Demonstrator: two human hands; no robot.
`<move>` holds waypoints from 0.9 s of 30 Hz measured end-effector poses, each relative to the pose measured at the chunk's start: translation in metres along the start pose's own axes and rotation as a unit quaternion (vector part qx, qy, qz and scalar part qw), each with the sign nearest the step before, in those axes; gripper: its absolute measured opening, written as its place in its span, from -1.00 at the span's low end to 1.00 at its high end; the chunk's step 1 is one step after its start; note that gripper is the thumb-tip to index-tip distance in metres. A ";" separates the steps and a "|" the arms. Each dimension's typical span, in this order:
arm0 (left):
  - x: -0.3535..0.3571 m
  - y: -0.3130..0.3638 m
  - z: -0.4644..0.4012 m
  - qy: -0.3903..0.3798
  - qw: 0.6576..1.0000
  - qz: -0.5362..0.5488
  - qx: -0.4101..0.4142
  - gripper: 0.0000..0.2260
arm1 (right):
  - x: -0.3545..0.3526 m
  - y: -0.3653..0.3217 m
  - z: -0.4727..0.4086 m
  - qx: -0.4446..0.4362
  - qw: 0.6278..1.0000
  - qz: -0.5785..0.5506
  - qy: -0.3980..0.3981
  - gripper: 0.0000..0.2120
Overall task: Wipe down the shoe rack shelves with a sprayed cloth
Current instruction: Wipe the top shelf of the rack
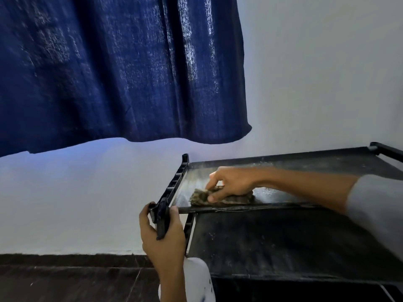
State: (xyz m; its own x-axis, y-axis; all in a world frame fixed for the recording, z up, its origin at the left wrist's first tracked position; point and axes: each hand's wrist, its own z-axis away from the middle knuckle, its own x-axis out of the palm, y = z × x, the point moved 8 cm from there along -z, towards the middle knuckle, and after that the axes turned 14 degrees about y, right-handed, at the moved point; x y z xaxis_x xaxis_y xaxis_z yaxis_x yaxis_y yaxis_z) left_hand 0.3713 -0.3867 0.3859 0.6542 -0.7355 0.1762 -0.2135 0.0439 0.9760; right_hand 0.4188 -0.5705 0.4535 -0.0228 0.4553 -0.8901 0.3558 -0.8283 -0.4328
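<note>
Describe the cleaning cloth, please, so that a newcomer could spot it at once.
Find the black shoe rack against the pale wall. On its top shelf, near the front left corner, the right hand presses down a crumpled, mottled brown-green cloth, the only soft thing there.

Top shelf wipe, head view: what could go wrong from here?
1. The cloth sits near the top shelf's front edge; a stroke toward the person could drag it off onto the lower shelf.
2. The left hand holds the spray bottle by the rack's corner post; a bump could jolt the rack.
3. The right hand may miss the dusty back strip.
</note>
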 end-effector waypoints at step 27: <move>0.007 0.030 0.057 -0.023 0.997 0.033 0.073 -0.28 | -0.028 0.051 0.008 0.072 0.991 0.055 0.097 -0.63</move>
State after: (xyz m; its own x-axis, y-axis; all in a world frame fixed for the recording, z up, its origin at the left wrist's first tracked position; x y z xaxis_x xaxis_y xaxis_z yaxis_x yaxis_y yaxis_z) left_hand 0.3285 -0.4289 0.4091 0.6025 -0.7643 0.2298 -0.3602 -0.0034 0.9329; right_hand 0.4302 -0.6277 0.4556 0.1946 0.4028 -0.8944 0.2090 -0.9079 -0.3634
